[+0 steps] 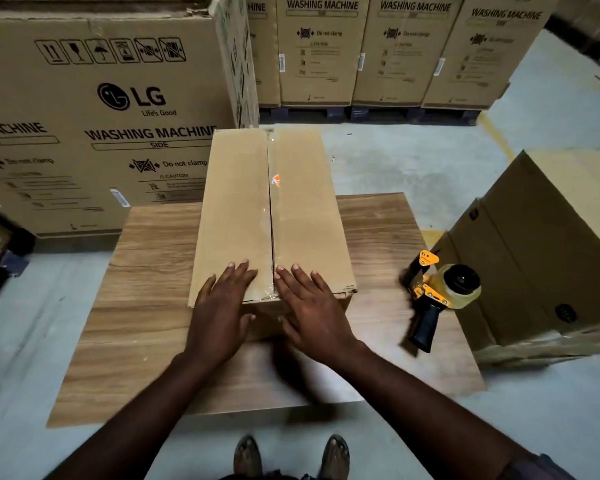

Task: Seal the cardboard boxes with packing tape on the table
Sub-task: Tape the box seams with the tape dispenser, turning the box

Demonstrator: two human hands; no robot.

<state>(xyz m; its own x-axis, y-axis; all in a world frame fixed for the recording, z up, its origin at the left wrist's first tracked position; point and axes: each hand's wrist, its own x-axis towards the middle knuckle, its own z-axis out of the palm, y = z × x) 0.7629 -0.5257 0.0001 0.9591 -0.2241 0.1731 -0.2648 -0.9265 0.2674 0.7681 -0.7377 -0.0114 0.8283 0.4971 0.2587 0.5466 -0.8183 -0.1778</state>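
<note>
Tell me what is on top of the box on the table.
Both hands lie flat on the near end of the box: left hand left of the seam, right hand right of it. Clear tape runs along the seam. The hands cover the cardboard beneath them.

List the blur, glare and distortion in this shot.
Head view: the tape dispenser is smeared by motion blur; clear tape on the cardboard box seam glints faintly; wide-angle distortion tilts the washing machine cartons; light is dim, with a soft shadow on the table under the right hand.
</note>
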